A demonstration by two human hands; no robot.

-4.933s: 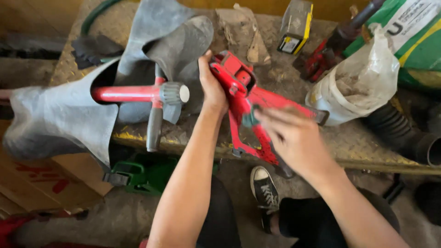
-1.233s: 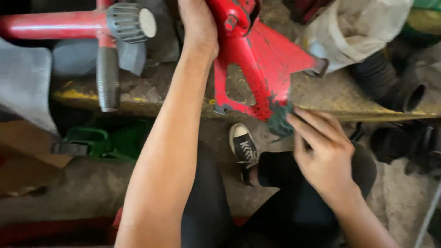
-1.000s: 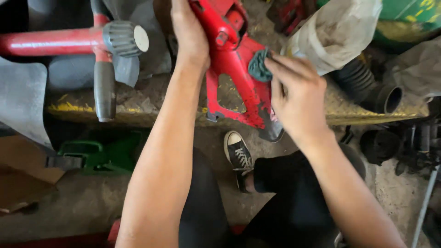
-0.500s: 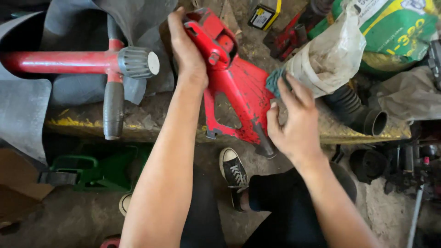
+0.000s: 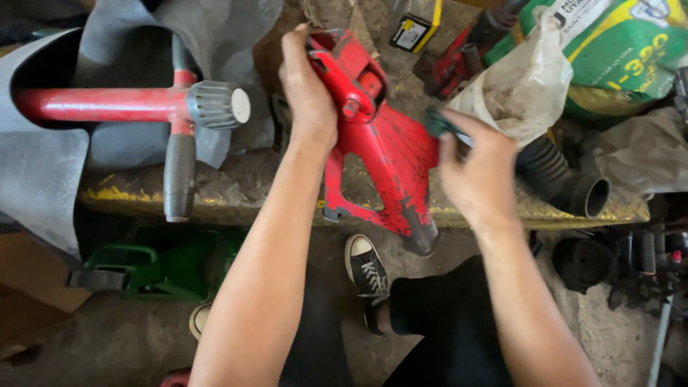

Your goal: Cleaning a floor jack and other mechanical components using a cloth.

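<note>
Head | left hand (image 5: pixel 309 107) clamps scuffed red metal frame (image 5: pixel 387 158) | right hand (image 5: pixel 479 172) pinches dark-green pad (image 5: pixel 438 123)

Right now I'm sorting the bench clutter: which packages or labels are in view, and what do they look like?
Green sack: top right, bulging, green with yellow and white print.
Small box: top centre, flat, black and yellow with a white label.
Plastic bag: beside the right hand, cloudy white, knotted, unlabelled.

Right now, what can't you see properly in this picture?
All in the head view:
- The dark green thing in the right hand: mostly covered by the fingers, blurred.
- The red metal frame: its top is hidden behind the left hand.
- The green sack: cut off by the top-right edge.
</note>
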